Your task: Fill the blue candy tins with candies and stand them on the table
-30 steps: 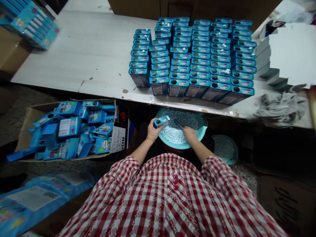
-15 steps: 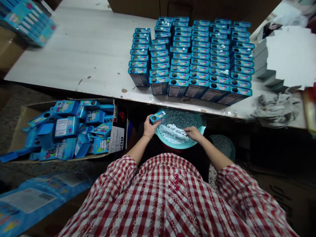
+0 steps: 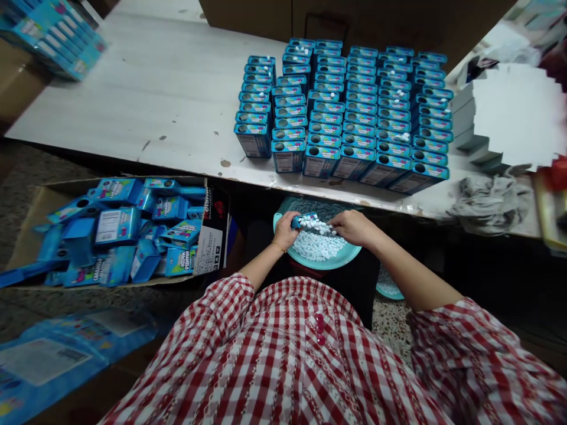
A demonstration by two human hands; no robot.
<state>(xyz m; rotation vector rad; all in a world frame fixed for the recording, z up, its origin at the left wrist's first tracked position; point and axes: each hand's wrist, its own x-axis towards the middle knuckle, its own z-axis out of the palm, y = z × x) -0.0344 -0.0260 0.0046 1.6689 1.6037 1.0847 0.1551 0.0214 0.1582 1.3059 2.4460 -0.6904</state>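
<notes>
My left hand (image 3: 286, 229) is wrapped round a small blue box (image 3: 296, 222), held over a turquoise basin (image 3: 349, 256). White pellets (image 3: 319, 247) lie in the basin, and a heap of them covers the top of the held box. My right hand (image 3: 353, 227) is closed just right of the box, its fingertips at the heaped pellets; what it grips, perhaps a scoop, is too small and covered to make out.
Rows of upright blue boxes (image 3: 323, 152) stand on the white table (image 3: 177, 106). A carton (image 3: 217, 236) of loose blue boxes is at the left. Grey-white card (image 3: 514, 118) and crumpled plastic (image 3: 487, 203) lie at the right.
My left hand has moved right and slightly down with the box. My right hand and its load of pellets have come up to the box, and pellets now pile on it.
</notes>
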